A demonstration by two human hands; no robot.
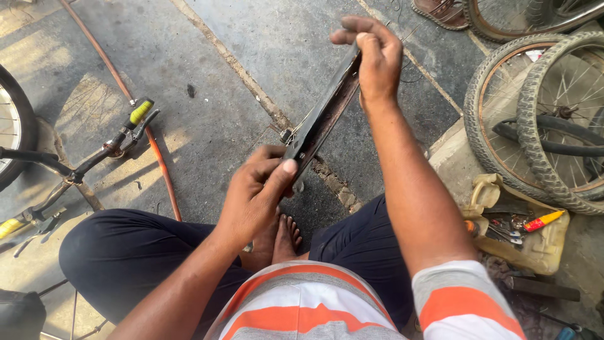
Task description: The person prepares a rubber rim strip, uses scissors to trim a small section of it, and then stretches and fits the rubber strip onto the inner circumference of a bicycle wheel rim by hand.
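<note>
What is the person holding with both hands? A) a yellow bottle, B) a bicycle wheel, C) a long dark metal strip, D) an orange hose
C: the left hand grips the lower end and the right hand the upper end of a long dark metal strip, held slanted above the stone floor.

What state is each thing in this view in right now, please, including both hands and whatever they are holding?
Left hand: closed around the lower end of the strip.
Right hand: pinching the upper end.
Dark metal strip: held tilted above the ground, rusty inside.
Bicycle handlebar: lying on the ground, yellow grips.
Wheels: stacked leaning at right, tyres worn.
Cut plastic can: open, holding tools.
</note>
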